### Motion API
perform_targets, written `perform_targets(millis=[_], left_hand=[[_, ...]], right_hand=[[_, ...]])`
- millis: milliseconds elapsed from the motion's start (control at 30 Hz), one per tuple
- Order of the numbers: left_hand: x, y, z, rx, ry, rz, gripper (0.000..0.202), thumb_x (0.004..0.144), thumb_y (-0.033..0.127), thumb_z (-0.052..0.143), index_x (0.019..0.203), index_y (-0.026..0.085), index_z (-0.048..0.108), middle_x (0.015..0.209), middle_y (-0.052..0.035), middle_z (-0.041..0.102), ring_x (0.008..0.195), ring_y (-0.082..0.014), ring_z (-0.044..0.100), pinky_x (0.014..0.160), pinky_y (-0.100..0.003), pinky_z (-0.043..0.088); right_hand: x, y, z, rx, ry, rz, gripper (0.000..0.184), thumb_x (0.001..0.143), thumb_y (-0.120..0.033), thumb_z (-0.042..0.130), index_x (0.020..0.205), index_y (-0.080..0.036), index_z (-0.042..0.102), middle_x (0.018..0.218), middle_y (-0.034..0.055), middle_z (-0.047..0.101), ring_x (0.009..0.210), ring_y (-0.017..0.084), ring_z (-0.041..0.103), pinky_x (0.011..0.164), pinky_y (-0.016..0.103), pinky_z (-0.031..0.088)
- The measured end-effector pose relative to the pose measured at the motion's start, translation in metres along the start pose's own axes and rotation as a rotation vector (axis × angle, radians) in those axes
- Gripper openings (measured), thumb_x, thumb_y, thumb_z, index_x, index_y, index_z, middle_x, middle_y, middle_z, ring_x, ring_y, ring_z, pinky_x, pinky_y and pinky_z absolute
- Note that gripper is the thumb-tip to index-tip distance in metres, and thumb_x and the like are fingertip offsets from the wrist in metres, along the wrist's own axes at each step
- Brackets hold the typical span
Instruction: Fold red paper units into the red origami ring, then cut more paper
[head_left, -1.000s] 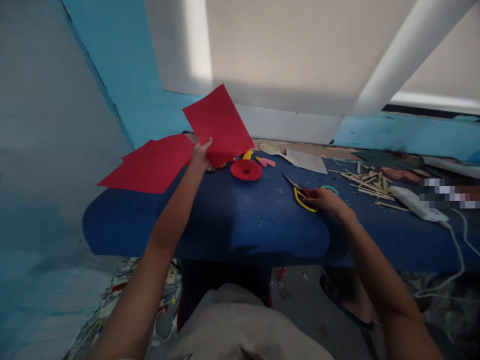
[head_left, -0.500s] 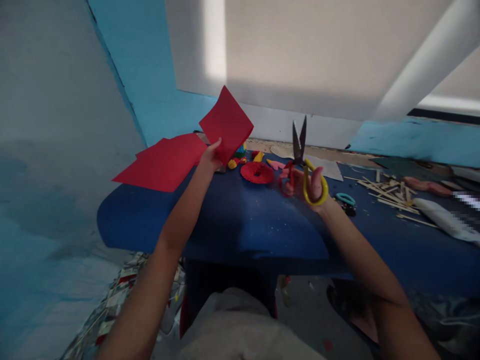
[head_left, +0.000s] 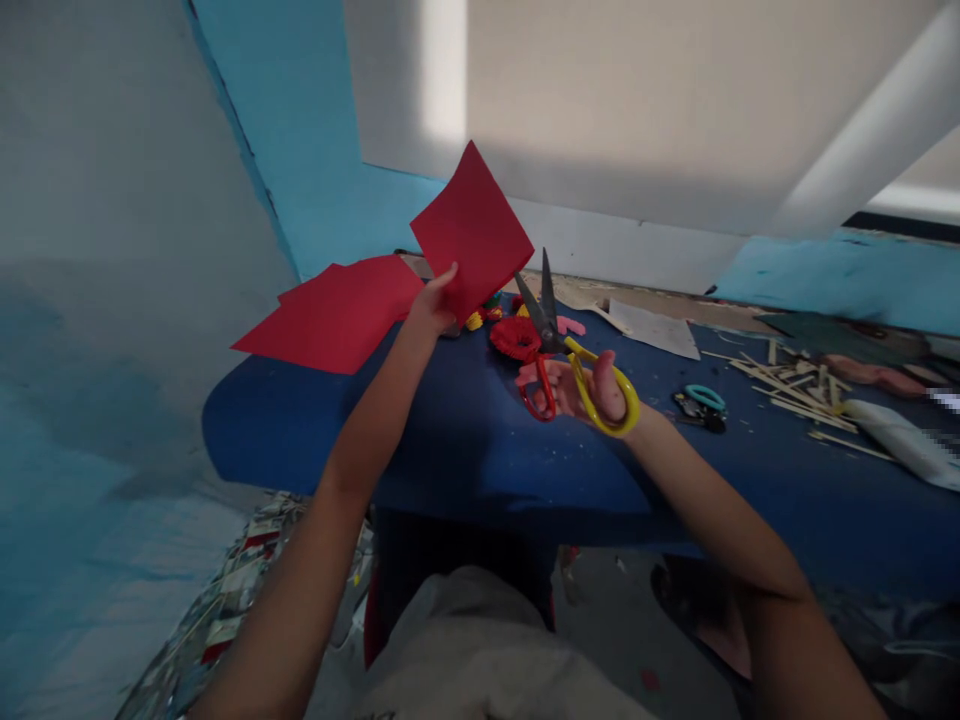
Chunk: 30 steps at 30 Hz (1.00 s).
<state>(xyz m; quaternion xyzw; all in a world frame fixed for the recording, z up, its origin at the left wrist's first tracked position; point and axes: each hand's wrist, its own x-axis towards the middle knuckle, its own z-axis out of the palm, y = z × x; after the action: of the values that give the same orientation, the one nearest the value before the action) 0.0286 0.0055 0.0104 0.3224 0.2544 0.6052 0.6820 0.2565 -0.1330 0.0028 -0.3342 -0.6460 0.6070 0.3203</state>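
Note:
My left hand pinches the lower corner of a square piece of red paper and holds it up above the table. In my right hand are scissors with one red and one yellow handle. Their blades are spread, with the tips close to the paper's right lower edge; whether they touch it I cannot tell. Behind the scissors lies a fuzzy red ring on the table. Larger red sheets lie left of my left hand.
The blue table meets a wall at the back. Rightward are turquoise-handled pliers or cutters, several thin wooden sticks, a white tube-like thing and a pale paper sheet. Small yellow and pink pieces sit near the ring.
My right hand has brought the open scissors leftward, and their blades now tilt toward the red paper. The left hand and its paper have shifted slightly right and up in view.

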Motion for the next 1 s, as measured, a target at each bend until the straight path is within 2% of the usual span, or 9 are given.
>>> perform_targets(millis=[167, 267, 400, 500, 567, 667, 767, 867, 1000], left_hand=[[-0.008, -0.001, 0.009, -0.015, 0.025, 0.005, 0.029, 0.100, 0.024, 0.050, 0.124, 0.012, 0.061, 0.128, -0.0117, 0.068, 0.130, -0.0256, 0.058, 0.110, -0.041, 0.050], [-0.010, -0.002, 0.012, -0.004, 0.030, 0.087, 0.030, 0.097, 0.018, 0.053, 0.126, 0.015, 0.061, 0.131, -0.0097, 0.067, 0.132, -0.0256, 0.057, 0.110, -0.040, 0.050], [-0.009, -0.004, 0.013, 0.004, 0.031, 0.181, 0.022, 0.095, 0.015, 0.054, 0.114, 0.018, 0.065, 0.132, -0.0061, 0.067, 0.130, -0.0232, 0.058, 0.104, -0.034, 0.053], [-0.007, -0.004, 0.012, 0.002, 0.055, 0.246, 0.017, 0.092, 0.017, 0.060, 0.108, 0.021, 0.067, 0.130, -0.0043, 0.068, 0.129, -0.0216, 0.059, 0.102, -0.030, 0.054], [-0.006, -0.004, 0.011, -0.008, 0.062, 0.301, 0.020, 0.089, 0.022, 0.067, 0.109, 0.020, 0.066, 0.131, -0.0059, 0.067, 0.129, -0.0234, 0.060, 0.102, -0.033, 0.054], [-0.005, -0.003, 0.011, -0.020, 0.035, 0.370, 0.028, 0.087, 0.027, 0.071, 0.112, 0.018, 0.065, 0.129, -0.0090, 0.068, 0.131, -0.0256, 0.058, 0.106, -0.037, 0.052], [-0.005, -0.004, 0.010, -0.027, 0.010, 0.388, 0.026, 0.087, 0.028, 0.072, 0.110, 0.017, 0.066, 0.126, -0.0093, 0.070, 0.133, -0.0262, 0.056, 0.109, -0.038, 0.050], [-0.005, -0.003, 0.009, -0.022, 0.013, 0.369, 0.019, 0.086, 0.027, 0.072, 0.102, 0.017, 0.067, 0.120, -0.0091, 0.072, 0.131, -0.0270, 0.058, 0.108, -0.038, 0.050], [-0.009, -0.002, 0.011, -0.009, 0.006, 0.336, 0.016, 0.086, 0.026, 0.073, 0.096, 0.016, 0.066, 0.115, -0.0089, 0.073, 0.126, -0.0261, 0.061, 0.106, -0.039, 0.051]], right_hand=[[0.001, -0.002, -0.004, -0.003, -0.049, -0.078, 0.101, 0.056, -0.104, 0.030, 0.097, -0.021, 0.072, 0.068, 0.0043, 0.061, 0.055, 0.014, 0.053, 0.052, 0.030, 0.049], [0.004, -0.004, -0.007, -0.040, -0.068, -0.163, 0.104, 0.059, -0.103, 0.025, 0.104, -0.020, 0.071, 0.072, 0.0050, 0.061, 0.058, 0.013, 0.051, 0.054, 0.030, 0.048], [0.006, -0.004, -0.004, -0.047, -0.064, -0.194, 0.102, 0.050, -0.104, 0.036, 0.100, -0.023, 0.071, 0.069, 0.0028, 0.059, 0.057, 0.012, 0.049, 0.052, 0.027, 0.046], [0.004, -0.007, -0.002, -0.015, -0.041, -0.184, 0.099, 0.055, -0.103, 0.033, 0.099, -0.022, 0.069, 0.065, 0.0023, 0.057, 0.056, 0.013, 0.049, 0.050, 0.028, 0.046], [0.002, -0.008, -0.003, 0.046, -0.002, -0.188, 0.098, 0.060, -0.101, 0.030, 0.099, -0.019, 0.068, 0.062, 0.0015, 0.054, 0.054, 0.012, 0.047, 0.046, 0.026, 0.044], [0.002, -0.006, -0.010, 0.148, 0.056, -0.199, 0.093, 0.065, -0.099, 0.032, 0.092, -0.017, 0.065, 0.056, -0.0013, 0.048, 0.045, 0.008, 0.034, 0.034, 0.020, 0.028], [0.007, 0.004, -0.020, 0.177, 0.066, -0.222, 0.084, 0.067, -0.097, 0.035, 0.081, -0.018, 0.059, 0.059, -0.0005, 0.053, 0.039, 0.004, 0.021, 0.029, 0.019, 0.015], [0.012, 0.015, -0.026, 0.170, 0.026, -0.245, 0.080, 0.065, -0.097, 0.039, 0.075, -0.019, 0.055, 0.056, -0.0026, 0.053, 0.034, 0.002, 0.019, 0.028, 0.019, 0.014], [0.011, 0.021, -0.029, 0.109, -0.049, -0.285, 0.083, 0.066, -0.097, 0.037, 0.082, -0.018, 0.059, 0.044, -0.0089, 0.037, 0.032, 0.004, 0.023, 0.030, 0.019, 0.021]])
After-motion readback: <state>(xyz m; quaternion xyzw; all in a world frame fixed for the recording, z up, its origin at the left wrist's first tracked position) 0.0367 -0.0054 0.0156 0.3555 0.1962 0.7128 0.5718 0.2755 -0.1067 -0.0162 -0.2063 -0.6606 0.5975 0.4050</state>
